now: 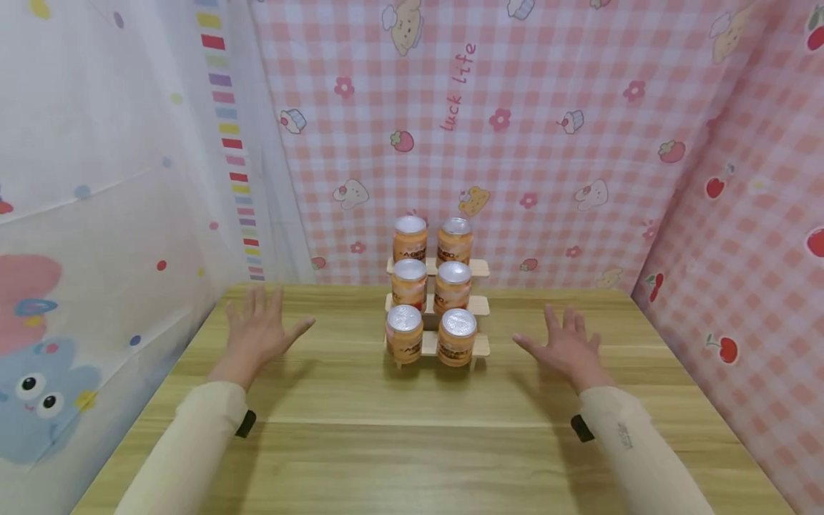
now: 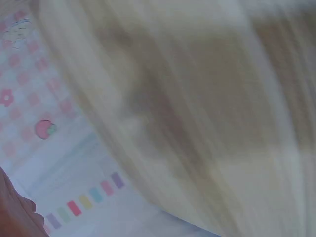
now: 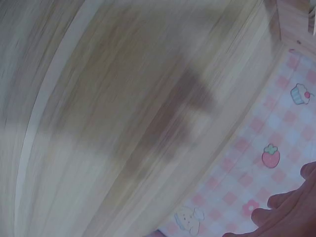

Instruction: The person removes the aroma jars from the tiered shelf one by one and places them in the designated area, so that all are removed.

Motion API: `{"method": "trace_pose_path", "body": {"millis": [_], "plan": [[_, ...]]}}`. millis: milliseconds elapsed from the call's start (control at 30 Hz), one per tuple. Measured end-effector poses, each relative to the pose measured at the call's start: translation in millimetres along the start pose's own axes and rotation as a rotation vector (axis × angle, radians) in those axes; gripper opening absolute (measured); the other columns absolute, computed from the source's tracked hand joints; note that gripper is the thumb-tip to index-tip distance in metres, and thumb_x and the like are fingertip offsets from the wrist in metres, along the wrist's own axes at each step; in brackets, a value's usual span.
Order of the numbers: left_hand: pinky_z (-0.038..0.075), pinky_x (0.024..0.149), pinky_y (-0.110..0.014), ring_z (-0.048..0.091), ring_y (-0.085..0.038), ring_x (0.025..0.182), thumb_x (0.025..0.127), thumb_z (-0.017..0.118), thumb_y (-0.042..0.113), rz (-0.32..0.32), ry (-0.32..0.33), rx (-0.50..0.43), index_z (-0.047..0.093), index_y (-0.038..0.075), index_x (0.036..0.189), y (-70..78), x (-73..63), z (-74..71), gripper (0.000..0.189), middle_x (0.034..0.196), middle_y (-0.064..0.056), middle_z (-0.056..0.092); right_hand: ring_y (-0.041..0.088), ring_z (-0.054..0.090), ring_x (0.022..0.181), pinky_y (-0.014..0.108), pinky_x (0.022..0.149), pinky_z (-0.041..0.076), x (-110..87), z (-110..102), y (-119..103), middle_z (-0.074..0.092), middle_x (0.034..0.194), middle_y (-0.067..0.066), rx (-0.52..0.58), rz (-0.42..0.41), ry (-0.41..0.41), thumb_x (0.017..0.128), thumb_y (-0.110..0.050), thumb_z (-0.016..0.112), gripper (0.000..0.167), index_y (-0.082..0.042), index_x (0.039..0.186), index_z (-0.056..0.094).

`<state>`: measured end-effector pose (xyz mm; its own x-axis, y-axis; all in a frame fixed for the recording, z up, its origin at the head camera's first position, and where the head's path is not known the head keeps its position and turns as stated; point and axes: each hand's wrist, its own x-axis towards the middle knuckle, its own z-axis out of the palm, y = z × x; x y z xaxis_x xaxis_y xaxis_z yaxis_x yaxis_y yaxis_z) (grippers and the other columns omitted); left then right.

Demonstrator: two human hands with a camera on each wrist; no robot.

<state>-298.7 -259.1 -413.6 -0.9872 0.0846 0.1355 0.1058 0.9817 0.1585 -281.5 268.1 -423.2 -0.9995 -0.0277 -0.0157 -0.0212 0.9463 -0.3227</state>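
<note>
On a stepped wooden rack (image 1: 481,306) stand several orange cans (image 1: 407,343) with silver tops, two upright on each of its three tiers. To the left of the rack my left hand (image 1: 257,335) is spread above the table, fingers straight and thumb out, holding nothing. On the other side my right hand (image 1: 569,349) is likewise spread, with its thumb toward the cans and apart from them. Only part of the left hand (image 2: 17,212) shows in the left wrist view, and several fingertips of the right hand (image 3: 286,210) in the right wrist view.
The wood-grain table (image 1: 360,458) reaches back to a pink checked cloth (image 1: 541,71). A white patterned curtain (image 1: 129,179) hangs along the left, and more checked cloth (image 1: 759,250) along the right. Dark bands (image 1: 582,428) show at both wrists.
</note>
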Motion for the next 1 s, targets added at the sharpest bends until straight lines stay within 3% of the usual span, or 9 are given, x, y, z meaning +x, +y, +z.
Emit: {"method": "trace_pose_path", "body": {"millis": [200, 333, 600, 733, 900, 1000], "plan": [[-0.003, 0.105, -0.077, -0.005, -0.051, 0.145, 0.09, 0.025, 0.082, -0.007, -0.001, -0.079, 0.008, -0.002, 0.157, 15.7, 15.6, -12.5, 0.109, 0.157, -0.037, 0.0, 0.057, -0.003, 0.142, 0.078, 0.104, 0.001, 1.4, 2.3, -12.0, -0.003, 0.155, 0.039, 0.091, 0.009, -0.024, 0.091, -0.076, 0.038, 0.105, -0.001, 0.158, 0.009], [-0.002, 0.107, -0.075, -0.008, -0.048, 0.146, 0.088, 0.022, 0.084, -0.015, -0.025, -0.147, 0.0, 0.001, 0.158, 27.6, 25.6, -19.4, 0.11, 0.159, -0.034, -0.005, 0.057, 0.004, 0.142, 0.075, 0.107, 0.009, 1.0, 1.7, -20.1, 0.001, 0.156, 0.039, 0.151, 0.011, -0.044, 0.095, -0.072, 0.037, 0.1, 0.0, 0.158, 0.009], [-0.003, 0.111, -0.07, -0.001, -0.046, 0.147, 0.092, 0.022, 0.079, -0.008, -0.007, -0.293, -0.002, 0.005, 0.159, 48.0, 36.7, -34.5, 0.102, 0.16, -0.03, 0.003, 0.054, 0.012, 0.143, 0.065, 0.113, 0.015, 5.1, 12.1, -30.3, 0.013, 0.156, 0.036, 0.361, -0.014, -0.077, 0.101, -0.058, 0.041, 0.086, 0.002, 0.157, 0.013], [0.003, 0.115, -0.065, 0.003, -0.042, 0.149, 0.093, 0.025, 0.078, 0.007, 0.012, -0.412, 0.0, 0.007, 0.159, 56.6, 41.6, -41.7, 0.101, 0.162, -0.025, 0.008, 0.052, 0.022, 0.141, 0.062, 0.113, 0.021, 4.5, 17.4, -34.9, 0.02, 0.156, 0.034, 0.477, 0.018, -0.091, 0.102, -0.053, 0.045, 0.081, -0.001, 0.157, 0.015], [0.02, 0.115, -0.059, 0.024, -0.041, 0.144, 0.092, 0.033, 0.077, 0.033, 0.022, -0.63, 0.002, 0.009, 0.16, 68.2, 49.7, -47.7, 0.101, 0.156, -0.024, 0.027, 0.05, 0.035, 0.136, 0.059, 0.109, 0.032, 2.8, 25.3, -40.7, 0.032, 0.15, 0.035, 0.593, 0.031, -0.091, 0.103, -0.043, 0.051, 0.074, -0.002, 0.156, 0.021], [0.026, 0.113, -0.056, 0.031, -0.04, 0.14, 0.093, 0.036, 0.075, 0.035, 0.021, -0.73, 0.003, 0.01, 0.16, 75.0, 54.1, -50.1, 0.099, 0.156, -0.025, 0.027, 0.049, 0.041, 0.132, 0.058, 0.107, 0.036, 3.1, 30.6, -42.8, 0.037, 0.146, 0.035, 0.63, 0.032, -0.088, 0.103, -0.037, 0.054, 0.069, -0.001, 0.155, 0.026]]}}
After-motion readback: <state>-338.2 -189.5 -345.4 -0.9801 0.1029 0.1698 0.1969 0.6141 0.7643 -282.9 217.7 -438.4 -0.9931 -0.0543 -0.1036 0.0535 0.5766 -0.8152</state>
